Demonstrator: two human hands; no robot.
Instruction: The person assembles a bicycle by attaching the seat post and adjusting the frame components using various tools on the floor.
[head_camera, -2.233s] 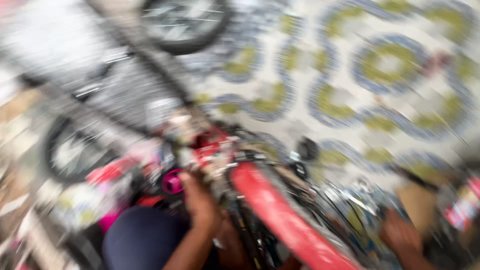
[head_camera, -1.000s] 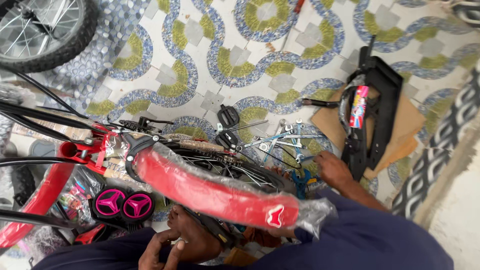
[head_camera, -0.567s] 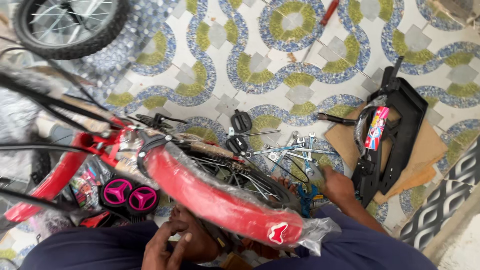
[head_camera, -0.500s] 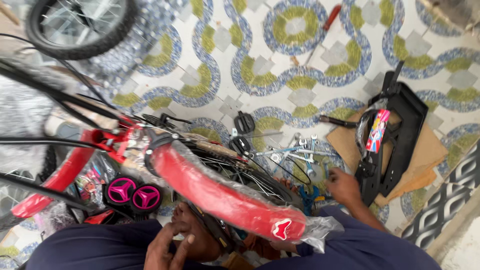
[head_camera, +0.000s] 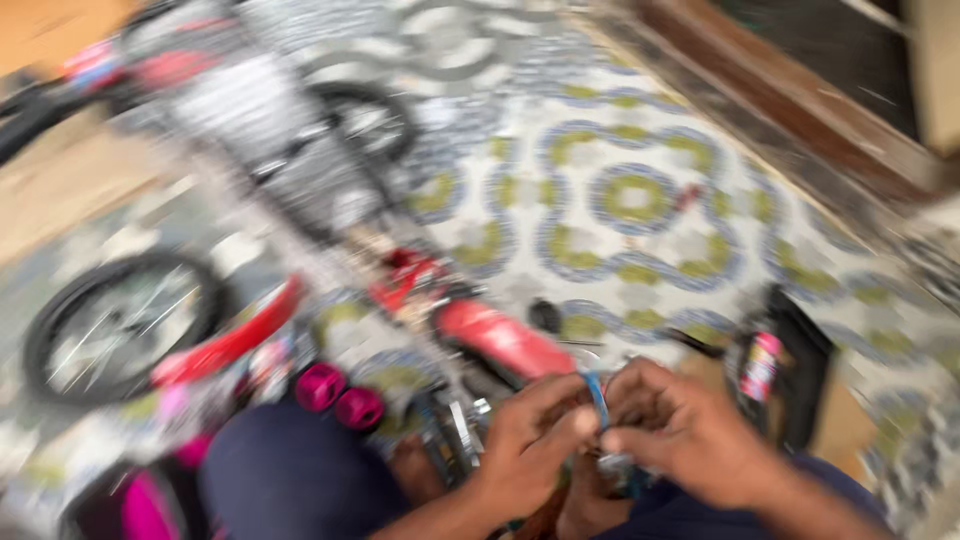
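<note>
Both hands, left hand (head_camera: 530, 440) and right hand (head_camera: 680, 430), now meet, pinching a blue strip (head_camera: 598, 398); open tiled floor (head_camera: 640, 200) beyond.

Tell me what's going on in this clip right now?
A person sits on a patterned tile floor among parts of a red children's bicycle. Both hands meet in front of them: the left hand and right hand pinch a small blue-handled tool. The red fender, pink training wheels and a loose wheel lie around. The picture is blurred.
</note>
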